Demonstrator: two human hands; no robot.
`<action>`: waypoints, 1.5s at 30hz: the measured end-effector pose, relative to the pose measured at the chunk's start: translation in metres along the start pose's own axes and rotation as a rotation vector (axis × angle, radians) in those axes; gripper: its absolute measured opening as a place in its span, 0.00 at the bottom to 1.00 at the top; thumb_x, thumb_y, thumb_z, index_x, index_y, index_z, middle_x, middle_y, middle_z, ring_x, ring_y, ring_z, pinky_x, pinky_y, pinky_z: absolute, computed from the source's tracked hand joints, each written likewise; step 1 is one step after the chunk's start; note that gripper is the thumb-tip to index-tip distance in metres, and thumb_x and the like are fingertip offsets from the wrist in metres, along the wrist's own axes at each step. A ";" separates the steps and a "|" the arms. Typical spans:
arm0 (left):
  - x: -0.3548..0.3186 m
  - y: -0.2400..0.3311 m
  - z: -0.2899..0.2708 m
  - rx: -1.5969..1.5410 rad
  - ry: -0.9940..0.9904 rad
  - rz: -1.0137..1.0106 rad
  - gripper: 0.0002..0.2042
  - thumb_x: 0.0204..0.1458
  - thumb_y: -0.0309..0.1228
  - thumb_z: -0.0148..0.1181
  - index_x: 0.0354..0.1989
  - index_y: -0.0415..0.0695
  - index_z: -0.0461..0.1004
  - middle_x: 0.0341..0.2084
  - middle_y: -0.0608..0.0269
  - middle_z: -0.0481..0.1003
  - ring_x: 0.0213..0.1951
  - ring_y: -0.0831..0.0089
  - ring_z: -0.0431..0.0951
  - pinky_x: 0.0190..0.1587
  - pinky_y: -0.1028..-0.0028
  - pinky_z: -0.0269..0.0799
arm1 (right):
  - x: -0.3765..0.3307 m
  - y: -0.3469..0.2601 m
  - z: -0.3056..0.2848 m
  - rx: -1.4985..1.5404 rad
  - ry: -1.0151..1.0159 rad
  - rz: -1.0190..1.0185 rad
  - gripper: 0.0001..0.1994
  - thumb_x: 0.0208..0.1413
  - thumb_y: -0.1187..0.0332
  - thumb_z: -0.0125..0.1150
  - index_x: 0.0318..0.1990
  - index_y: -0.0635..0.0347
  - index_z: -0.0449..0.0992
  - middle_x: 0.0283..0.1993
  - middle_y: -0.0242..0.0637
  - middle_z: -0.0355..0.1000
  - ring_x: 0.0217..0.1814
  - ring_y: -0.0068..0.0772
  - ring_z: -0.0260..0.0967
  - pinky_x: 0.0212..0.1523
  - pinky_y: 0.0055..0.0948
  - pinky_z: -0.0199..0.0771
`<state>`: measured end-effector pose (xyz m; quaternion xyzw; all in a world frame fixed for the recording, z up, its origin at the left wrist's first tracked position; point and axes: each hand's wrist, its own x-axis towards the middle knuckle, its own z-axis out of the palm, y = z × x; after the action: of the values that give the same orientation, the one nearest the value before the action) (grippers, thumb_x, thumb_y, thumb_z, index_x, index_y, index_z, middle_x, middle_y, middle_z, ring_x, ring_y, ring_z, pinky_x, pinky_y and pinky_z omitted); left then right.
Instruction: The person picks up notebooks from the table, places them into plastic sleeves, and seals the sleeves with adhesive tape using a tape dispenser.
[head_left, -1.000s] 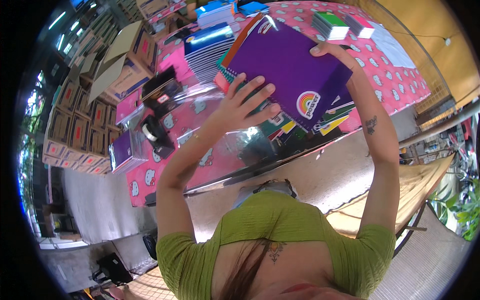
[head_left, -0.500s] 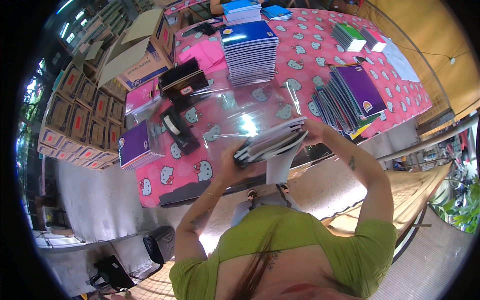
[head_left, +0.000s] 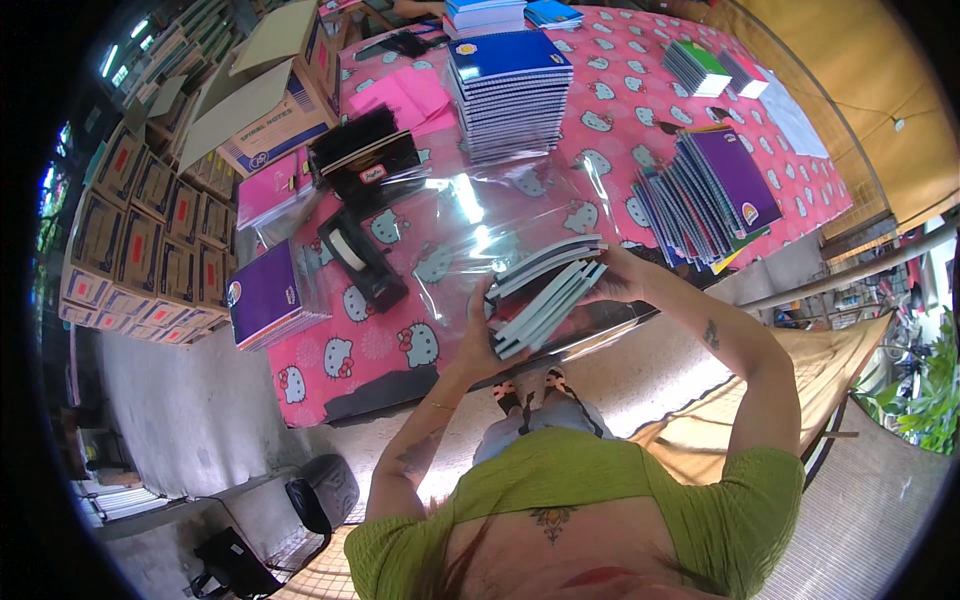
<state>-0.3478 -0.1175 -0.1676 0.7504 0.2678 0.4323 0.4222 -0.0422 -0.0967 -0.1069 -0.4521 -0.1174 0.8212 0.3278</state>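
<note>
At the table's near edge, a bundle of notebooks (head_left: 548, 300) is held up between both hands, pages edge-on, with a gap splitting it into two groups. My left hand (head_left: 480, 338) closes on its left end. My right hand (head_left: 622, 276) grips the right end, its fingers partly hidden behind the notebooks. Just beyond the bundle, shiny clear plastic (head_left: 450, 255) lies flat on the pink cartoon-print tablecloth (head_left: 600, 95). A black tape dispenser (head_left: 362, 262) sits left of the plastic.
A tall stack of blue spiral notebooks (head_left: 510, 105) stands beyond the plastic, beside a black holder (head_left: 365, 160). Purple notebooks lie at left (head_left: 268, 295); a fanned spiral notebook pile (head_left: 715, 190) is at right. Cardboard boxes (head_left: 150, 230) are stacked left of the table.
The bundle has tilted and parted into two groups, its page edges now showing more. The white sheet that hung below it is no longer visible. Both hands still hold it.
</note>
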 end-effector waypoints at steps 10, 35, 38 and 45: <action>0.028 -0.005 0.004 -0.297 0.263 -0.230 0.43 0.37 0.18 0.69 0.66 0.40 0.55 0.50 0.59 0.70 0.52 0.68 0.72 0.56 0.69 0.68 | 0.023 0.046 0.014 -0.457 0.011 -1.038 0.57 0.47 0.20 0.45 0.73 0.58 0.48 0.69 0.43 0.55 0.73 0.38 0.50 0.72 0.39 0.45; 0.116 0.123 -0.015 0.718 0.078 0.017 0.54 0.42 0.43 0.75 0.72 0.35 0.44 0.71 0.38 0.48 0.73 0.49 0.48 0.71 0.57 0.48 | 0.029 0.034 -0.003 -0.771 0.060 -1.121 0.47 0.37 0.68 0.83 0.64 0.59 0.56 0.55 0.40 0.69 0.58 0.34 0.69 0.58 0.35 0.71; 0.110 0.117 0.014 1.003 -0.209 0.050 0.55 0.42 0.50 0.73 0.71 0.31 0.45 0.71 0.35 0.46 0.72 0.45 0.48 0.72 0.54 0.46 | 0.029 0.038 -0.001 -0.713 0.025 -1.124 0.46 0.36 0.68 0.83 0.62 0.59 0.57 0.53 0.39 0.70 0.57 0.33 0.69 0.58 0.35 0.71; 0.133 0.110 0.013 1.098 -0.434 -0.110 0.44 0.38 0.54 0.73 0.56 0.33 0.64 0.50 0.43 0.70 0.55 0.49 0.71 0.55 0.55 0.66 | 0.027 0.030 -0.004 -0.706 -0.007 -1.131 0.40 0.37 0.69 0.82 0.58 0.60 0.62 0.50 0.38 0.71 0.54 0.31 0.69 0.56 0.34 0.70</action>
<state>-0.2683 -0.0753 -0.0196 0.9153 0.3984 0.0447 0.0389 -0.0619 -0.1025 -0.1424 -0.3986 -0.5991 0.4366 0.5400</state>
